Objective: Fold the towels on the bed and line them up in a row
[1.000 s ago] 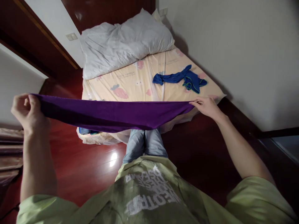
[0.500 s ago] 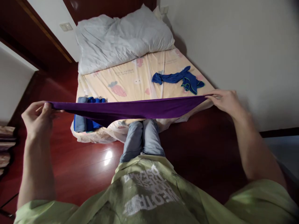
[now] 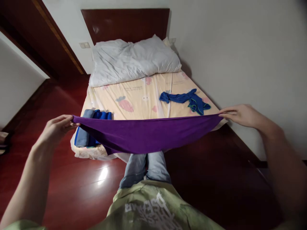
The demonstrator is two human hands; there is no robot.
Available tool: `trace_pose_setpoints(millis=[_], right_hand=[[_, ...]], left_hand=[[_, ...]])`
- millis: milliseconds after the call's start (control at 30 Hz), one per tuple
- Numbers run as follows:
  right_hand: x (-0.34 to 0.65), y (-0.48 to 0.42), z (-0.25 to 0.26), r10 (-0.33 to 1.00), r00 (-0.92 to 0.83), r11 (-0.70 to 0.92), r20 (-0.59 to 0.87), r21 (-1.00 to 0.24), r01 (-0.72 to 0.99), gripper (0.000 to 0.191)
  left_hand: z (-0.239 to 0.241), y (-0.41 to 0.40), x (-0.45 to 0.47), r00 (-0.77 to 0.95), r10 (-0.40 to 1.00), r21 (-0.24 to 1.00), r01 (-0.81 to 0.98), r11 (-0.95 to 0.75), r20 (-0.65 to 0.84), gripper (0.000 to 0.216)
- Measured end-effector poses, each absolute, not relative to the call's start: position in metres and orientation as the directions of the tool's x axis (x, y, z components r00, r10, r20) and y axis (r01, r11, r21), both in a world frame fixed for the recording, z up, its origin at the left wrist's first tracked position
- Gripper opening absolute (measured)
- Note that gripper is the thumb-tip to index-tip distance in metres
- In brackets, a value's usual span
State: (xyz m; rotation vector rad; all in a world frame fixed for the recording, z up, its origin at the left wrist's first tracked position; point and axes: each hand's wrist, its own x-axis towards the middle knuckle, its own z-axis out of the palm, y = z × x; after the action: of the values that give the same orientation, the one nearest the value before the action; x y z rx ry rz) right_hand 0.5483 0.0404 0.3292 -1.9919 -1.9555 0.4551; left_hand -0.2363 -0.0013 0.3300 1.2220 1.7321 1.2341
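A purple cloth [image 3: 148,134], perhaps a towel, is stretched wide between my two hands in front of my legs. My left hand [image 3: 59,124] pinches its left upper corner, and my right hand [image 3: 241,115] pinches the right one. The upper edge runs almost straight, while the lower part hangs in a curve. Behind its left end, rolled grey and blue cloths [image 3: 83,137] lie at the bed's near left corner, partly covered from view. A crumpled blue cloth with green edging [image 3: 183,99] rests on the bed beyond the right half.
The bed [image 3: 134,107] has a sheet printed with strawberries. A white pillow or folded quilt [image 3: 136,60] lies against the dark headboard [image 3: 127,24]. A wall [image 3: 251,64] stands to the right, and shiny red-brown floor [image 3: 79,179] surrounds the bed.
My view has tilted up, showing more of the headboard. My left hand has come inward, and the purple cloth now hangs lower and shows more of its surface. Both hands keep their hold.
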Motion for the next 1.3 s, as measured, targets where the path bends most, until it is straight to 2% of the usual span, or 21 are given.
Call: trace_pose_setpoints(millis=[67, 167, 267, 367, 533, 700, 800, 900, 967, 1033, 1133, 1200, 1300], right_hand=[[0.539, 0.066, 0.325, 0.999, -0.027, 0.012, -0.034, -0.387, 0.922, 0.011], [0.52, 0.106, 0.315, 0.997, -0.083, 0.079, 0.004, -0.356, 0.931, 0.009], [0.5, 0.146, 0.312, 0.996, -0.04, 0.064, 0.082, -0.316, 0.947, 0.014], [0.49, 0.177, 0.319, 0.964, -0.013, 0.087, 0.267, -0.267, 0.96, 0.023], [0.497, 0.197, 0.323, 0.787, -0.08, 0.237, 0.611, -0.18, 0.955, 0.028], [0.502, 0.178, 0.278, 0.692, -0.044, 0.307, 0.721, -0.238, 0.921, 0.025], [0.497, 0.154, 0.223, 0.701, 0.02, 0.309, 0.713, -0.329, 0.892, 0.025], [0.489, 0.127, 0.15, 0.747, 0.096, 0.27, 0.658, -0.432, 0.86, 0.026], [0.482, 0.108, 0.099, 0.807, 0.141, 0.215, 0.574, -0.507, 0.834, 0.026], [0.477, 0.09, 0.053, 0.873, 0.149, 0.159, 0.465, -0.559, 0.814, 0.025], [0.475, 0.066, 0.002, 0.934, 0.154, 0.071, 0.322, -0.591, 0.803, 0.024], [0.478, 0.056, -0.017, 0.951, 0.178, 0.008, 0.251, -0.598, 0.802, 0.023], [0.49, 0.052, -0.027, 0.962, 0.218, -0.081, 0.163, -0.59, 0.803, 0.022]], left_hand=[[0.313, 0.02, -0.233, -0.297, 0.954, 0.965, 0.236, 0.11, -0.035, 0.029], [0.289, 0.059, -0.219, -0.269, 0.961, 0.982, 0.157, 0.104, -0.059, 0.033], [0.279, 0.108, -0.203, -0.341, 0.939, 0.993, 0.088, 0.081, -0.047, 0.037], [0.289, 0.154, -0.192, -0.427, 0.902, 0.997, 0.061, -0.038, 0.06, 0.041], [0.312, 0.186, -0.189, -0.454, 0.851, 0.964, 0.136, -0.228, 0.265, 0.047], [0.28, 0.168, -0.194, -0.468, 0.81, 0.936, 0.166, -0.311, 0.353, 0.033], [0.23, 0.143, -0.195, -0.502, 0.816, 0.958, 0.16, -0.237, 0.286, 0.033], [0.17, 0.112, -0.192, -0.5, 0.854, 0.977, 0.212, -0.035, 0.14, 0.033], [0.132, 0.09, -0.187, -0.489, 0.872, 0.916, 0.361, 0.176, 0.025, 0.037], [0.1, 0.07, -0.181, -0.439, 0.895, 0.774, 0.538, 0.334, -0.081, 0.036], [0.067, 0.051, -0.174, -0.331, 0.925, 0.608, 0.7, 0.375, -0.188, 0.023], [0.055, 0.046, -0.172, -0.272, 0.936, 0.581, 0.733, 0.353, -0.225, 0.015], [0.05, 0.047, -0.173, -0.194, 0.942, 0.555, 0.768, 0.32, -0.274, 0.016]])
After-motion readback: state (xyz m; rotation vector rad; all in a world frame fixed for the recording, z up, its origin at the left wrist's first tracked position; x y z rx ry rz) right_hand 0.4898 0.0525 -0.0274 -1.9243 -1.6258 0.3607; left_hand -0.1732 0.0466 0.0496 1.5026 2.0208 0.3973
